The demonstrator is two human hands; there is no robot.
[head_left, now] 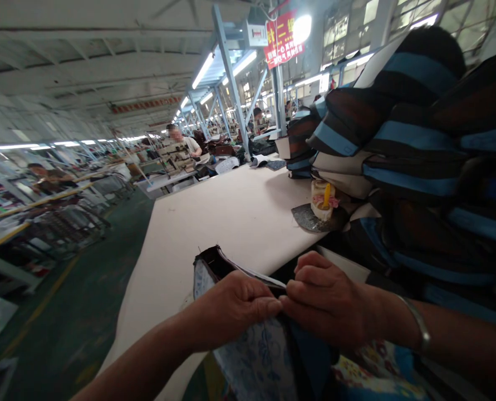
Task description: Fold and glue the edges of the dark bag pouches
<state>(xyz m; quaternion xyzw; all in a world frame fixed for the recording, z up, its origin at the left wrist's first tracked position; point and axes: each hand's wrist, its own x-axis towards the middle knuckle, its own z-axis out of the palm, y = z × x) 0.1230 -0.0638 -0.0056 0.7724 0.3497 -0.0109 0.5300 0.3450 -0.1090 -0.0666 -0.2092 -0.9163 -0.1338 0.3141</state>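
Both hands pinch the edge of a sewn fabric piece (256, 356) with a pale blue patterned side, dark edges and a thin white strip (248, 269) along its top. My left hand (235, 306) is closed on that edge, thumb pressed against the fingers. Close beside it, almost touching thumb to thumb, my right hand (327, 301) has its fingers curled and pinching the same edge. A metal bangle circles the right wrist. The piece hangs at the table's near edge, its lower part in shadow. What lies between the fingertips is hidden.
A pale table (214, 206) extends ahead. On it stands a glue-stained jar (322, 200) with a yellow handle, resting on a dark scrap (304, 217). Large stacks of black and blue sewn pieces (415, 139) rise on the right. A co-worker (185, 142) sits beyond the table.
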